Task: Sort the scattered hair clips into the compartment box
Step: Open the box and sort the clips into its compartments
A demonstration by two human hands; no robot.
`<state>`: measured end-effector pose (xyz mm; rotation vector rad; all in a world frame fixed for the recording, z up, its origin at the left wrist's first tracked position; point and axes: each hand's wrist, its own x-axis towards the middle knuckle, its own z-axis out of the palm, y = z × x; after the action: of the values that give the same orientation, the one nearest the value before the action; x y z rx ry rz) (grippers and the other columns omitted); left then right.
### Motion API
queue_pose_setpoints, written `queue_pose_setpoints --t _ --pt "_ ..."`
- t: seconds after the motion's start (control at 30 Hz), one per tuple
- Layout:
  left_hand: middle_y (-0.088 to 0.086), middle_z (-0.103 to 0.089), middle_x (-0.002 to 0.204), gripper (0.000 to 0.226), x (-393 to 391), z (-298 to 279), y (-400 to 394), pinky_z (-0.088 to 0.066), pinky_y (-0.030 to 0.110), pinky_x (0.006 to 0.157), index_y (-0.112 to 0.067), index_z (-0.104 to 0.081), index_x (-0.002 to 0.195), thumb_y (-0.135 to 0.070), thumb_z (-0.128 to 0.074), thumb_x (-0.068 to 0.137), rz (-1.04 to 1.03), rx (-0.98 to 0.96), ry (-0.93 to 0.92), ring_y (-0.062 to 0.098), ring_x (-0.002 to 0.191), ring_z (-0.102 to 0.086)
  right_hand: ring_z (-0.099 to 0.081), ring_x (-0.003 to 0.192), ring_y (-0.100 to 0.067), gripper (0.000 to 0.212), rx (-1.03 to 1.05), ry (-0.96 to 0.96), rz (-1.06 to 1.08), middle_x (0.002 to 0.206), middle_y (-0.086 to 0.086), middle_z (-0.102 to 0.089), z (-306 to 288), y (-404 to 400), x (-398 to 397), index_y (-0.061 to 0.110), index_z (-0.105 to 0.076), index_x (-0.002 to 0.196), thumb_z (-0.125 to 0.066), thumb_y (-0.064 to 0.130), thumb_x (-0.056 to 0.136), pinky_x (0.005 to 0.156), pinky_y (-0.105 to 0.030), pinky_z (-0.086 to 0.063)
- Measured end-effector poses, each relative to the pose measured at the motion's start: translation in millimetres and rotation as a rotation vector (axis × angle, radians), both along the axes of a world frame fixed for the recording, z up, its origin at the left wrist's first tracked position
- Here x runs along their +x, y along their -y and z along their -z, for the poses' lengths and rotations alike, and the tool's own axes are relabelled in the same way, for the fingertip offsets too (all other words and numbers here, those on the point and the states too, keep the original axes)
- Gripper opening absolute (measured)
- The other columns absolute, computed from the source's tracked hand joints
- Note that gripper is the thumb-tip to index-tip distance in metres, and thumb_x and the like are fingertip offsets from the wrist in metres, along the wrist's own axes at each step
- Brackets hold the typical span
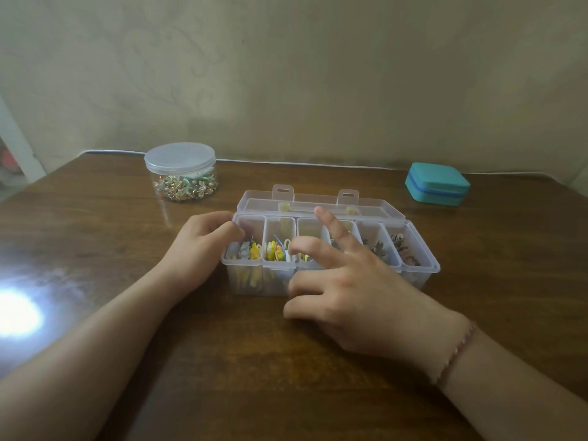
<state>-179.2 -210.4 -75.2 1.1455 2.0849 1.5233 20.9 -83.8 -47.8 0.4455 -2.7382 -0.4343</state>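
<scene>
Six compartments in the open box (331, 272), most already holding clips (254, 251).

Left hand (203, 249) curls against the box's left end, steadying it; right hand (346, 291) hovers over the middle with fingers spread, holding nothing. No loose clips show on the table (222, 361). Such clips look light, stiff, small and slippery, so a fingertip pinch across the body should suit; the thin plastic box slides easily.

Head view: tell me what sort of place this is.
Probably a room at home: a dark wooden table pushed against a plain, worn wall, with a lidded jar of trinkets and a small teal case on it.
</scene>
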Motion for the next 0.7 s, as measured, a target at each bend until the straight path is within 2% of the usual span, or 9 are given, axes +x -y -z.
queue_pose_setpoints --t 0.13,0.2,0.27,0.37,0.43,0.53,0.6,0.63,0.7 --pt "0.003 -0.077 0.093 0.037 0 0 0 -0.05 0.04 0.087 -0.019 -0.077 0.086 -0.04 -0.051 0.069 0.003 0.003 0.006 0.023 0.097 -0.067 -0.055 0.106 -0.023 0.012 -0.348 -0.239 0.015 0.089 0.007 -0.068 -8 -13 15 0.022 -0.073 0.094 -0.073 0.025 0.082 0.109 -0.056 -0.028" --pt "0.001 -0.077 0.093 0.034 0 0 -1 -0.05 0.038 0.087 -0.019 -0.077 0.087 -0.035 -0.05 0.072 0.002 -0.002 0.006 0.021 0.097 -0.067 -0.055 0.096 -0.02 0.012 -0.582 -0.375 0.176 0.088 0.003 -0.064 -14 -27 24 0.022 -0.07 0.09 -0.072 0.03 0.081 0.093 -0.048 -0.043" --pt "0.001 -0.077 0.094 0.035 0 0 -1 -0.05 0.04 0.089 -0.019 -0.077 0.088 -0.033 -0.049 0.073 -0.002 -0.007 0.005 0.02 0.098 -0.067 -0.053 0.091 -0.015 0.014 -0.732 -0.424 0.407 0.085 0.007 -0.06 -18 -40 29 0.026 -0.065 0.089 -0.067 0.038 0.082 0.081 -0.042 -0.048" --pt "0.004 -0.076 0.094 0.035 0 0 -1 -0.05 0.043 0.09 -0.019 -0.077 0.088 -0.033 -0.049 0.074 -0.001 -0.011 -0.002 0.023 0.099 -0.067 -0.052 0.088 -0.011 0.019 -0.711 -0.372 0.563 0.083 0.017 -0.057 -18 -52 33 0.028 -0.066 0.089 -0.06 0.045 0.082 0.076 -0.039 -0.05" --pt "0.001 -0.076 0.091 0.031 1 0 0 -0.05 0.04 0.084 -0.022 -0.077 0.083 -0.032 -0.049 0.074 0.005 -0.005 -0.004 0.017 0.094 -0.067 -0.053 0.084 -0.01 0.014 -0.738 -0.391 0.531 0.083 0.017 -0.06 -23 -52 36 0.028 -0.066 0.09 -0.059 0.039 0.086 0.073 -0.037 -0.051" --pt "-0.012 -0.071 0.071 0.026 4 -1 -1 -0.042 0.024 0.068 -0.031 -0.073 0.064 -0.031 -0.048 0.074 0.001 0.01 0.002 -0.002 0.071 -0.06 -0.059 0.071 -0.011 0.006 -0.764 -0.432 0.485 0.08 0.011 -0.067 -34 -45 42 0.026 -0.069 0.089 -0.063 0.028 0.089 0.065 -0.033 -0.051" --pt "-0.011 -0.066 0.066 0.025 3 -1 -2 -0.04 0.027 0.067 -0.03 -0.07 0.061 -0.03 -0.049 0.074 -0.008 0.018 0.008 0.0 0.065 -0.056 -0.059 0.067 -0.015 0.005 -0.79 -0.41 0.456 0.076 0.01 -0.067 -44 -34 51 0.025 -0.071 0.085 -0.066 0.027 0.087 0.059 -0.028 -0.049" --pt "-0.008 -0.066 0.068 0.024 3 -1 -1 -0.04 0.029 0.068 -0.028 -0.07 0.062 -0.03 -0.05 0.074 -0.008 0.022 0.015 0.003 0.067 -0.056 -0.06 0.068 -0.015 0.006 -0.801 -0.358 0.419 0.074 0.01 -0.067 -48 -26 58 0.026 -0.07 0.084 -0.067 0.03 0.086 0.056 -0.024 -0.047" --pt "-0.008 -0.069 0.071 0.024 3 0 0 -0.041 0.03 0.069 -0.03 -0.072 0.063 -0.031 -0.05 0.074 -0.001 0.02 0.019 0.003 0.069 -0.059 -0.06 0.068 -0.01 0.017 -0.769 -0.132 0.35 0.072 0.013 -0.064 -52 -6 74 0.032 -0.067 0.085 -0.061 0.048 0.086 0.053 -0.016 -0.044"
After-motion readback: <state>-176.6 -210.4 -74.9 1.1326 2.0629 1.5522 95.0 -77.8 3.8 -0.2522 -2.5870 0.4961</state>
